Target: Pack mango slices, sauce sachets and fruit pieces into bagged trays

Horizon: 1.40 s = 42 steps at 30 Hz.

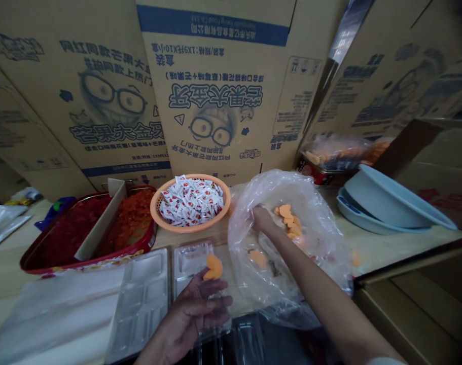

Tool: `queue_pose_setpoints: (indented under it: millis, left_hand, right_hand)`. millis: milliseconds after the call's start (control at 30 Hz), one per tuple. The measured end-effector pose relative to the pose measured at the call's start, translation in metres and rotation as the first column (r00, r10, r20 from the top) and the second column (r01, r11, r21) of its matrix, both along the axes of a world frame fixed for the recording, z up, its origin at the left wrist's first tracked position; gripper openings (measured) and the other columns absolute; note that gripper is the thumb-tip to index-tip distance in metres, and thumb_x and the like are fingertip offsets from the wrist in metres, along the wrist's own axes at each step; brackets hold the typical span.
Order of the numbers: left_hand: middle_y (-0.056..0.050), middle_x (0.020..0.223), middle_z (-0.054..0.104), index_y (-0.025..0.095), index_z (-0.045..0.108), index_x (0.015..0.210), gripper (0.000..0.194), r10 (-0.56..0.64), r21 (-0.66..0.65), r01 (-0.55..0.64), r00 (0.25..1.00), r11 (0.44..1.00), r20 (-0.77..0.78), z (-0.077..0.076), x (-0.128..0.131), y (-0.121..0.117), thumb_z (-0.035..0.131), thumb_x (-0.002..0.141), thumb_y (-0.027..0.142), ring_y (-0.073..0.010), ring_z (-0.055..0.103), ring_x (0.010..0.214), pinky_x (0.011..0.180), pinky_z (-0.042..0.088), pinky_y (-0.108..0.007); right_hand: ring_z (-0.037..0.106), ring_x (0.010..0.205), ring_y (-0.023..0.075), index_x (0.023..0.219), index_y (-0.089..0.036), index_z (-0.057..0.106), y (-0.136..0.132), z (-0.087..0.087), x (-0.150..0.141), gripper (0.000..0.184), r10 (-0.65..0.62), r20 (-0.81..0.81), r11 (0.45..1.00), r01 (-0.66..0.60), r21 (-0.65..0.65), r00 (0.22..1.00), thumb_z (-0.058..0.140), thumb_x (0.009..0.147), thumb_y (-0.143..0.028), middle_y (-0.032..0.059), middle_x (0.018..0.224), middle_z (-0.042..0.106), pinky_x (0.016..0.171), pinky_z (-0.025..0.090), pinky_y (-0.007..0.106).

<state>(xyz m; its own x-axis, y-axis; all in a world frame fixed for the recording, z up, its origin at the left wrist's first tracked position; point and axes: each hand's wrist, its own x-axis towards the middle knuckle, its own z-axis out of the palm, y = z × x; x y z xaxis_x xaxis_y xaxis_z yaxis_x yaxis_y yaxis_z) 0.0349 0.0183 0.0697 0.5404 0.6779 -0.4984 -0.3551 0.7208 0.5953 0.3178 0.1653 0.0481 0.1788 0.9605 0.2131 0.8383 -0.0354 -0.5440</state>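
Cardboard cartons (215,91) lean along the back edge of the wooden tabletop (371,253), print upside down. Pale blue plastic basins (392,200) sit stacked and tilted near the back right corner, with a film-covered food tray (329,157) just left of them. Toward the back left, a red tray (88,263) with a cardboard divider (100,223) holds red and orange diced food. Beside it is an orange basket (166,223) full of white sachets (190,202). Along the near edge lie a ribbed clear plastic tray (139,304) and a second clear tray (192,263). A clear plastic bag (322,238) lies open right of centre, with orange pieces (287,220) heaped inside and one loose piece (258,258) apart from the heap. Step in hand: orange pieces handled between bag and tray. Right hand (261,218) is down inside the bag beside the heap; fingers hidden, can't tell if pinching. Left hand (188,312) is palm up, fingers curled, holding two orange pieces (213,267) at the fingertips above the second clear tray.
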Motion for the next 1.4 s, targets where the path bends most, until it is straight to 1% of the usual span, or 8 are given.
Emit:
queue_pose_setpoints:
  millis: [167,367,533,733,967,1133,1300,1400]
  left_hand:
    - [-0.010,0.116,0.057,0.022,0.037,0.120,0.063,-0.013,0.009,0.013,1.000,1.000,0.027,-0.001,-0.006,0.001,0.061,0.065,0.002,-0.0306,0.059,0.102,0.081,0.048,-0.041]
    - [-0.010,0.117,0.057,0.023,0.037,0.120,0.063,-0.030,0.016,0.029,0.998,0.999,0.053,-0.004,-0.004,-0.004,0.061,0.065,0.002,-0.0314,0.058,0.103,0.082,0.047,-0.042]
    - [-0.010,0.116,0.057,0.022,0.038,0.117,0.063,-0.016,0.033,0.012,0.992,0.999,0.123,-0.002,-0.008,-0.009,0.060,0.063,0.000,-0.0316,0.058,0.104,0.084,0.046,-0.042]
    - [-0.009,0.118,0.057,0.022,0.046,0.111,0.055,0.058,0.069,-0.071,0.983,0.995,0.173,0.000,-0.029,-0.013,0.058,0.062,-0.002,-0.0304,0.056,0.106,0.085,0.044,-0.042]
    - [-0.010,0.117,0.059,0.018,0.051,0.112,0.054,0.104,0.118,-0.128,0.976,0.985,0.192,0.003,-0.056,-0.012,0.055,0.062,-0.004,-0.0320,0.054,0.109,0.084,0.045,-0.042]
    - [-0.010,0.122,0.056,0.020,0.048,0.117,0.057,0.143,0.132,-0.173,0.967,0.976,0.212,-0.003,-0.080,-0.009,0.053,0.065,-0.003,-0.0318,0.052,0.112,0.085,0.044,-0.042]
    - [-0.008,0.130,0.050,0.026,0.046,0.120,0.064,0.195,0.137,-0.242,0.936,0.960,0.292,-0.013,-0.115,-0.004,0.051,0.064,-0.004,-0.0317,0.047,0.117,0.093,0.038,-0.049]
    - [-0.008,0.132,0.047,0.024,0.048,0.118,0.061,0.211,0.134,-0.256,0.936,0.957,0.283,-0.016,-0.133,0.000,0.051,0.063,-0.003,-0.0309,0.043,0.121,0.095,0.036,-0.048]
  right_hand:
    - [0.059,0.072,0.0173,0.074,-0.018,0.055,-0.045,0.010,0.017,0.010,-0.110,-0.336,0.987,0.143,0.075,0.935,0.047,0.077,-0.024,0.0029,0.073,0.061,0.063,0.052,0.031]
    - [0.061,0.085,0.0194,0.087,-0.020,0.062,-0.114,0.051,-0.018,0.024,0.045,-0.835,0.984,0.122,0.133,0.548,0.064,0.069,-0.035,0.0043,0.099,0.064,0.070,0.056,0.037]
    - [0.052,0.112,0.0199,0.109,-0.024,0.062,-0.139,0.056,-0.082,0.031,0.390,-0.280,0.899,-0.295,0.325,0.877,0.047,0.083,-0.020,0.0056,0.122,0.057,0.097,0.043,0.042]
    - [0.027,0.131,0.0167,0.134,-0.022,0.037,-0.134,0.032,-0.117,0.070,0.680,0.101,0.709,-0.686,0.164,0.726,0.031,0.070,0.005,0.0066,0.143,0.031,0.103,0.036,0.040]
    - [0.030,0.130,0.0191,0.133,-0.020,0.039,-0.132,0.038,-0.142,0.057,0.757,0.142,0.637,-0.768,0.060,0.638,0.036,0.080,-0.003,0.0098,0.137,0.040,0.106,0.029,0.047]
    - [0.049,0.116,0.0166,0.128,-0.022,0.044,-0.105,0.059,-0.164,0.045,0.783,0.017,0.616,-0.780,0.111,0.621,0.033,0.085,-0.011,0.0068,0.124,0.055,0.102,0.034,0.043]
    - [0.056,0.097,0.0166,0.104,-0.015,0.058,-0.012,0.063,-0.174,0.029,0.554,0.088,0.829,-0.558,0.028,0.828,0.039,0.083,-0.013,0.0087,0.103,0.062,0.084,0.043,0.028]
    - [0.057,0.087,0.0162,0.095,-0.016,0.060,0.048,0.053,-0.185,0.026,0.535,0.239,0.845,-0.514,-0.149,0.810,0.041,0.080,-0.011,0.0070,0.096,0.064,0.078,0.042,0.025]
